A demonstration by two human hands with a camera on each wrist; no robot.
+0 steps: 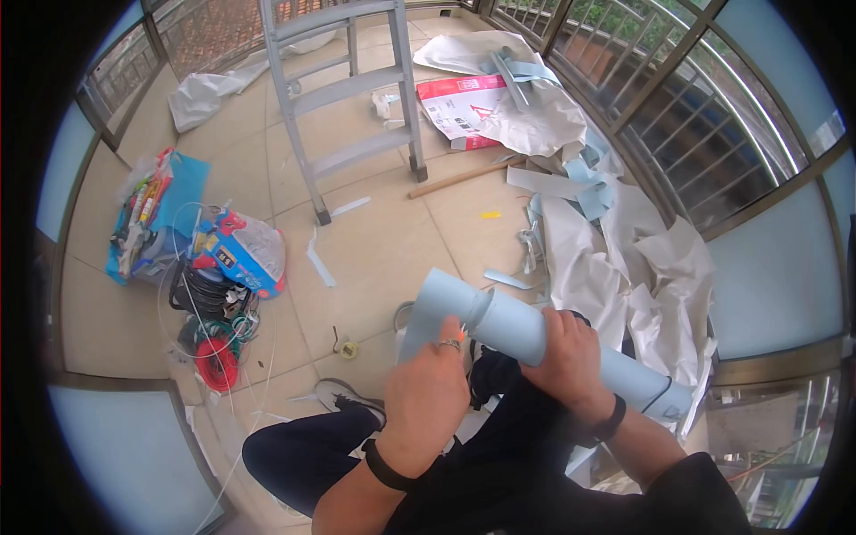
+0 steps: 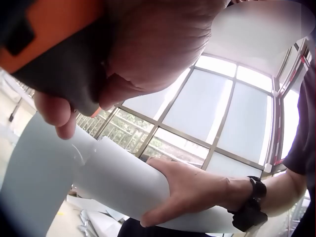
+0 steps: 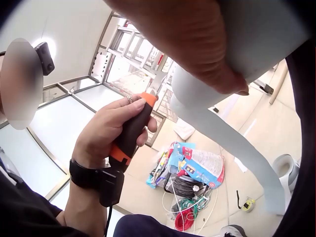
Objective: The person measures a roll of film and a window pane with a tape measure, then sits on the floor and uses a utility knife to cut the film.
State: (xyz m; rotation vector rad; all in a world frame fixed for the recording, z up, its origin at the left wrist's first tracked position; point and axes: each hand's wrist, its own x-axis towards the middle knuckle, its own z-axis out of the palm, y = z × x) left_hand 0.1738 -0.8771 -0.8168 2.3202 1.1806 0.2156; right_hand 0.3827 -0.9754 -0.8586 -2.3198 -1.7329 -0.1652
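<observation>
A light blue roll of sheet material [image 1: 508, 325] lies slantwise across the person's lap. A slit runs across it near its left end, and a strip [image 3: 237, 143] hangs from there toward the floor. The left hand [image 1: 428, 392] grips an orange and black utility knife [image 3: 133, 126] close to that slit. Its short blade [image 3: 154, 92] points at the roll in the right wrist view. Wrapped over the roll further along, the right hand [image 1: 566, 357] holds it from above. A dark band [image 1: 657, 397] circles the roll's right end.
A stepladder [image 1: 348, 98] stands ahead on the tiles. Bags and coiled cords [image 1: 214, 294] lie at left, with a tape measure [image 1: 348, 349] nearer the feet. Crumpled white sheeting [image 1: 624, 267], a wooden stick [image 1: 464, 181] and a pink-and-white box [image 1: 459, 107] occupy the right side, below railings.
</observation>
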